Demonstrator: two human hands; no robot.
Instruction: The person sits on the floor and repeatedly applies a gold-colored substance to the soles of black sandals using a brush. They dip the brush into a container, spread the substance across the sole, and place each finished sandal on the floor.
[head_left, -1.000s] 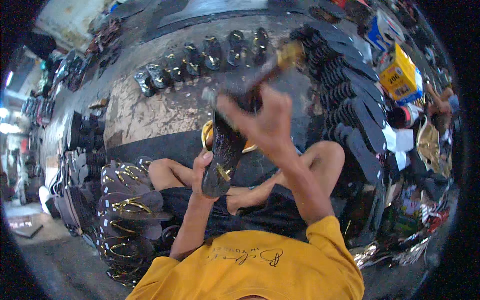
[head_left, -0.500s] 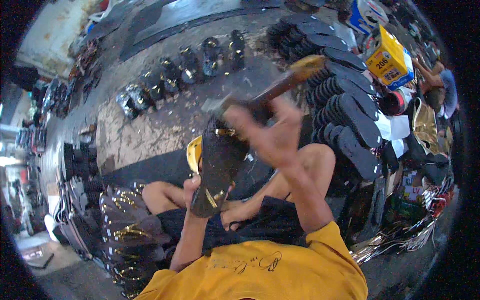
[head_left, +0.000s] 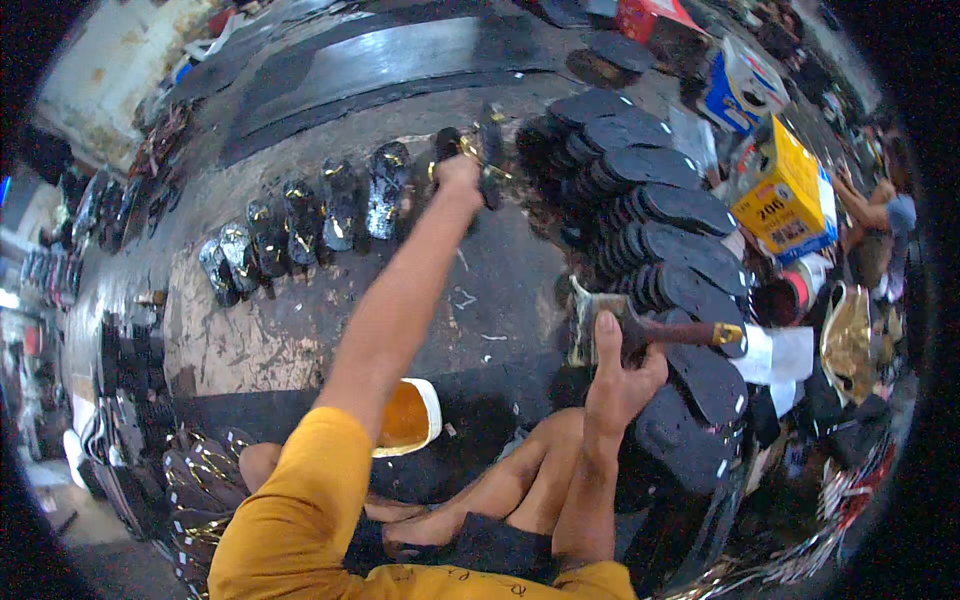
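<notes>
My left hand (head_left: 459,173) reaches far out, its fingers closed at a black sandal (head_left: 447,143) with gold-coloured trim in the row on the floor board. The fingertips are partly hidden. Close on its right lies another dark sandal (head_left: 490,160) with gold trim. My right hand (head_left: 625,380) grips a hammer with a worn, flat-faced head and a dark handle (head_left: 685,334), thumb lying along the head's side. The hammer is held over the right side, beside stacks of black soles (head_left: 690,285).
Several gold-trimmed sandals (head_left: 388,190) line up leftward on the worn board (head_left: 240,350). A white-rimmed tub (head_left: 432,415) with orange contents stands before my legs. More strapped sandals (head_left: 195,480) lie at lower left. A yellow box (head_left: 780,195) stands right; a person (head_left: 875,220) sits beyond.
My left hand has gone from holding a sandal near my lap to the far row. My right hand has moved right and down with the hammer. The view has shifted.
</notes>
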